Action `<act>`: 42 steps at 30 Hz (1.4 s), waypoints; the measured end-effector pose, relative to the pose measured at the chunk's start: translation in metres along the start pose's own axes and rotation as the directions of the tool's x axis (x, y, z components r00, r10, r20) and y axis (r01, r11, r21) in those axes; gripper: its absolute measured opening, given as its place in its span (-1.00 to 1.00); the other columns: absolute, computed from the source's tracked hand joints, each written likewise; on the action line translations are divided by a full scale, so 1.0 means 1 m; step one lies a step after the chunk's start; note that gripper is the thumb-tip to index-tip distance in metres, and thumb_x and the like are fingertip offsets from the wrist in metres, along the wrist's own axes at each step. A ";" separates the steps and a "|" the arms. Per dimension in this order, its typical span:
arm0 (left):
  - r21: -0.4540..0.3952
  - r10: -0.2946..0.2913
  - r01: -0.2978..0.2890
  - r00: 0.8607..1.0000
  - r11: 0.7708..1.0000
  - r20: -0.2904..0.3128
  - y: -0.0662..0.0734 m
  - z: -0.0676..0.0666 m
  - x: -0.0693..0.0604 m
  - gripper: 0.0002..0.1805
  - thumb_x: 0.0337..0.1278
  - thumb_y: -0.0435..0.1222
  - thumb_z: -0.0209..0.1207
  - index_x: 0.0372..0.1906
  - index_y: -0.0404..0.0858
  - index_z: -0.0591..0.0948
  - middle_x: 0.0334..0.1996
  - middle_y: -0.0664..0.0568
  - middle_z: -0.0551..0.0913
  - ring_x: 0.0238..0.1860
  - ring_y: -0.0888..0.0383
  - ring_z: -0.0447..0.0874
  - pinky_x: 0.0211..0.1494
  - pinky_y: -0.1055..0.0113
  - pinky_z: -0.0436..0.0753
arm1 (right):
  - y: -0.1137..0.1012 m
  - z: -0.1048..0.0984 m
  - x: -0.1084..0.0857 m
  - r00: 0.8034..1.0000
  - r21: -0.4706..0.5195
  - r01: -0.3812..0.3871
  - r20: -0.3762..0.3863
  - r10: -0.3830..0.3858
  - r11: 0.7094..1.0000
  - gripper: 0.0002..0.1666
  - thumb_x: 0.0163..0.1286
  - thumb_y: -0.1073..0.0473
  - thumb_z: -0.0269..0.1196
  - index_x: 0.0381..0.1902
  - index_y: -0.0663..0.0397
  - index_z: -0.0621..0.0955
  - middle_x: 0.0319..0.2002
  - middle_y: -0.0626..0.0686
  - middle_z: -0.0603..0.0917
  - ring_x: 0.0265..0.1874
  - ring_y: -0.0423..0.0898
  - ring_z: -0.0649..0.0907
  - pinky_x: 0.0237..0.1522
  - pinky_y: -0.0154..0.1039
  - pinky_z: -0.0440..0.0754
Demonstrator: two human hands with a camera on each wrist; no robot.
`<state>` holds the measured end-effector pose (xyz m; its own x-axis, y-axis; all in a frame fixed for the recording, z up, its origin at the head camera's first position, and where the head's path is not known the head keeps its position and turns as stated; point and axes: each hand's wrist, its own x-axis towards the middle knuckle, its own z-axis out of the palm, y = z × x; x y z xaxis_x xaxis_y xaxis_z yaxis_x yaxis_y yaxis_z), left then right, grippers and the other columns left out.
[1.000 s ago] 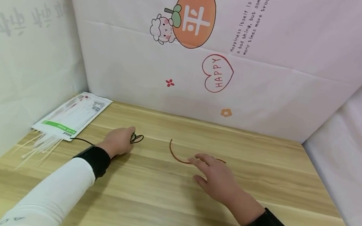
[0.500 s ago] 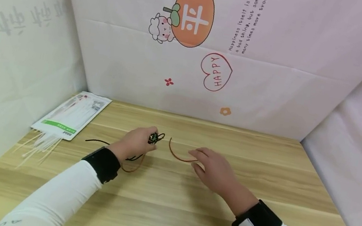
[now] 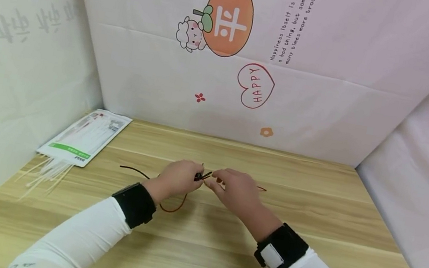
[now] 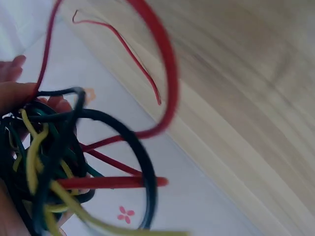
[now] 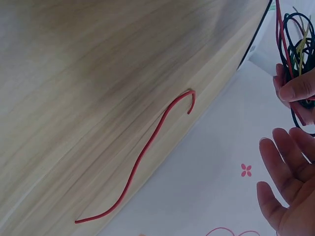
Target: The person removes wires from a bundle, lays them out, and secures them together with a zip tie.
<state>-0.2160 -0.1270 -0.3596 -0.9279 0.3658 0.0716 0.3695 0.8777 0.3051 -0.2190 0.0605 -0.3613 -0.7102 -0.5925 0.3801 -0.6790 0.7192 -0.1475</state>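
My left hand (image 3: pixel 181 178) grips a tangled bundle of electrical wires (image 4: pixel 32 164) in red, yellow and dark green or black. Its loops and loose ends stick out, with a red strand and a dark strand trailing beneath the wrist in the head view. My right hand (image 3: pixel 239 196) is right beside the bundle, its fingers relaxed and holding nothing; the right wrist view shows its fingers (image 5: pixel 290 167) spread just short of the wires. A separate red wire (image 5: pixel 135 164) lies bent on the table, mostly hidden behind my right hand in the head view.
At the back left of the wooden table (image 3: pixel 191 264) lies a white packet (image 3: pixel 87 135) with a green band. White cable ties (image 3: pixel 44 173) poke out of its end. Printed white cloth (image 3: pixel 144 69) walls off the back and both sides.
My left hand has carried the wire bundle rightward, away from the packet, to the middle. My right hand has moved left to meet it, passing over the red wire on the table.
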 end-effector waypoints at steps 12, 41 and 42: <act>0.033 0.069 -0.066 0.994 0.997 -0.085 0.011 0.008 -0.002 -0.96 0.21 -0.32 0.24 -0.29 -0.17 0.59 -0.44 0.06 0.59 -0.44 0.18 0.51 -0.40 0.30 0.52 | -0.001 0.007 0.004 0.996 0.098 -0.071 0.054 0.066 0.993 -0.80 0.37 0.21 0.19 -0.49 -0.01 0.59 -0.57 -0.11 0.52 -0.67 -0.27 0.35 -0.57 -0.36 0.33; -0.032 -0.009 0.008 1.000 0.999 -0.023 -0.007 -0.004 -0.012 -0.93 0.20 -0.38 0.17 -0.33 -0.16 0.63 -0.49 0.11 0.61 -0.55 0.21 0.41 -0.45 0.37 0.40 | 0.027 0.002 -0.005 0.998 -0.068 -0.040 -0.049 0.037 0.997 -0.95 0.30 0.29 0.29 -0.33 0.06 0.69 -0.38 -0.01 0.71 -0.33 -0.05 0.69 -0.21 0.00 0.59; -0.031 -0.014 0.013 1.000 0.999 -0.021 -0.008 -0.004 -0.012 -0.92 0.20 -0.39 0.17 -0.34 -0.16 0.64 -0.49 0.10 0.62 -0.54 0.21 0.42 -0.44 0.36 0.42 | 0.027 0.002 -0.005 0.998 -0.080 -0.040 -0.042 0.036 0.996 -0.95 0.30 0.29 0.29 -0.33 0.06 0.68 -0.39 -0.01 0.70 -0.34 -0.05 0.69 -0.21 -0.01 0.59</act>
<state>-0.2080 -0.1397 -0.3588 -0.9338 0.3469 0.0876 0.3555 0.8724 0.3356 -0.2347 0.0822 -0.3694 -0.7262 -0.5503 0.4121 -0.6333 0.7688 -0.0891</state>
